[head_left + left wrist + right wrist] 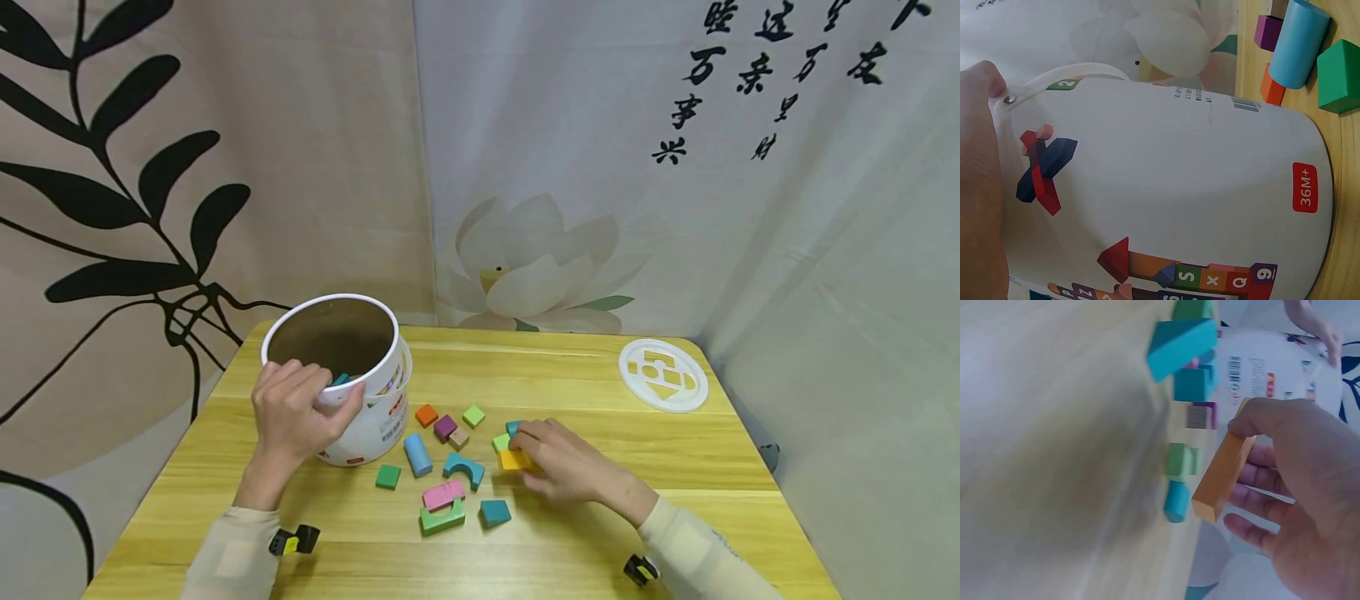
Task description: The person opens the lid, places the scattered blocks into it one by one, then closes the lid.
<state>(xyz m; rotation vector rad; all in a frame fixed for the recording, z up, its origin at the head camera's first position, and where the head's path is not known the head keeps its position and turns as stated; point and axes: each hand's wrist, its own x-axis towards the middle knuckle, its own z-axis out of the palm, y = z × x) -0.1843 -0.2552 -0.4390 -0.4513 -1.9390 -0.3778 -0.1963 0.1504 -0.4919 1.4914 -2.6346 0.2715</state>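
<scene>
My left hand point(298, 412) grips the rim of a white bucket point(358, 435), thumb on the outer wall and fingers at the opening. A few blue pieces show inside it. To the right of the bucket, my right hand point(562, 465) pinches an oblong orange-yellow block point(1225, 469) between thumb and fingers. In the right wrist view this block is held tilted, close over the table. Beside it lie a light green block point(500, 442) and a blue cylinder point(1176, 501), the latter partly hidden by the hand in the head view.
Between the hands are scattered a light-blue cylinder point(417, 455), a blue arch point(464, 468), a pink block point(443, 495), a green notched block point(442, 521) and several small cubes. A white lid with shaped cutouts point(663, 375) lies at the table's point(637, 533) back right. Curtains hang behind.
</scene>
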